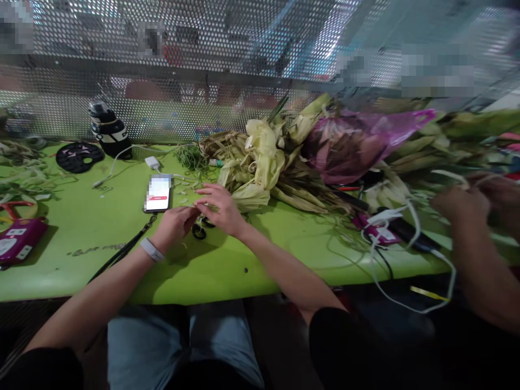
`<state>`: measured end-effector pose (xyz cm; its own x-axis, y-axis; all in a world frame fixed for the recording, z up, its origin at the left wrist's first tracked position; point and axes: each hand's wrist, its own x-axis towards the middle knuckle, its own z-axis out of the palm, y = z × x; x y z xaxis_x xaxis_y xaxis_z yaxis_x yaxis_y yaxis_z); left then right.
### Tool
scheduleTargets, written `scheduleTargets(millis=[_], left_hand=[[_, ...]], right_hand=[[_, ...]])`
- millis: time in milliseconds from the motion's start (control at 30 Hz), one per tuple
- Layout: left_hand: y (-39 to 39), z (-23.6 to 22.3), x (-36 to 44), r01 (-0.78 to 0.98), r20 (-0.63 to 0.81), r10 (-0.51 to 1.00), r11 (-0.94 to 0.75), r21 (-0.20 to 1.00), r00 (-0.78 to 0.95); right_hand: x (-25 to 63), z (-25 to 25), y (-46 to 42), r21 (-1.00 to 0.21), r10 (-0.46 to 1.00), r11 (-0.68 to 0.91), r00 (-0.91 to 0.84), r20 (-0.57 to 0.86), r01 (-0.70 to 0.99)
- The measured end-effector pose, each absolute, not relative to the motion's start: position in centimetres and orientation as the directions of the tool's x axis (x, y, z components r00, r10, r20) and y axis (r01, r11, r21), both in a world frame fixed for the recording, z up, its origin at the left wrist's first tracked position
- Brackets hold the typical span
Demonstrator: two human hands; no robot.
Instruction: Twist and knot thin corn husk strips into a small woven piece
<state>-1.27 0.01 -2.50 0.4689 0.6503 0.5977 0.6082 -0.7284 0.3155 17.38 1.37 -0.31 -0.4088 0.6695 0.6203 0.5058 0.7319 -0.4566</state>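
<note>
My left hand point(177, 226), with a pale band point(151, 249) on its wrist, is closed in a pinch. Its fingertips meet those of my right hand point(222, 211) over the green table point(215, 271). Thumb and forefinger of my right hand pinch too, while its other fingers stretch out. What lies between the fingertips is too small to make out. Black loops like scissor handles point(199, 232) lie beneath my hands, partly hidden. Just left lies a lit phone point(158, 193) with a black strap point(125, 248). Pale corn husks point(264, 157) are heaped beyond my right hand.
A black bottle point(109, 132) stands at the back left near a white charger point(152, 163). Purple power strips lie at left point(20, 241) and right point(382, 233), the right one tangled in white cable. A pink plastic bag point(345, 143) rests among husks. Another person's hands point(467, 203) work at right.
</note>
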Motion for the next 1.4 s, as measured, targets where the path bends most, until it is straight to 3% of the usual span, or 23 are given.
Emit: scheduleTargets(millis=[133,233,333,467,633,767,933,1067,1167,1233,1300,1400], left_hand=[[0.0,-2.6,-1.1,0.607,0.608,0.599,-0.761,0.231,0.520],[-0.1,-2.6,-1.0,0.593,0.591,0.616,-0.759,0.268,0.521],[-0.1,-2.3,-0.9,0.535,0.550,0.718,-0.691,0.486,0.428],[0.1,-1.8,-1.1,0.340,0.351,0.908,-0.411,0.846,0.228],[0.7,-1.4,-1.3,-0.006,0.191,0.976,-0.191,0.982,0.101],[1.0,-1.4,-1.5,-0.212,0.136,0.983,-0.108,0.971,0.125],[0.7,-1.0,-1.5,-0.315,0.110,0.969,-0.036,0.948,0.222],[0.5,-0.9,-1.3,-0.242,0.150,0.953,-0.085,0.966,0.264],[0.5,-1.1,-1.3,-0.056,0.253,0.937,-0.247,0.967,0.242],[0.6,-1.3,-1.4,0.147,0.390,0.889,-0.430,0.891,0.242],[0.6,-1.4,-1.5,0.344,0.537,0.790,-0.613,0.712,0.296],[0.5,-1.5,-1.6,0.500,0.650,0.637,-0.756,0.422,0.414]], right_hand=[[17.1,-0.3,1.1,-0.570,0.714,0.699,-0.383,0.586,0.432],[17.0,-0.1,1.0,-0.602,0.721,0.693,-0.385,0.577,0.397],[17.2,0.2,0.9,-0.624,0.722,0.692,-0.357,0.593,0.363],[17.5,0.3,0.7,-0.622,0.744,0.667,-0.324,0.584,0.411],[17.6,-0.4,1.1,-0.530,0.707,0.701,-0.373,0.601,0.477],[17.6,-1.1,1.7,-0.477,0.687,0.717,-0.397,0.609,0.509],[17.6,-1.9,2.2,-0.405,0.664,0.727,-0.419,0.620,0.554],[17.9,-1.9,2.2,-0.331,0.647,0.737,-0.473,0.598,0.589],[18.5,-0.7,1.7,-0.288,0.589,0.785,-0.515,0.623,0.549],[19.0,0.3,1.3,-0.306,0.572,0.782,-0.431,0.697,0.543],[19.2,1.0,1.1,-0.370,0.610,0.734,-0.312,0.728,0.569],[19.0,0.8,1.5,-0.397,0.641,0.719,-0.325,0.695,0.570]])
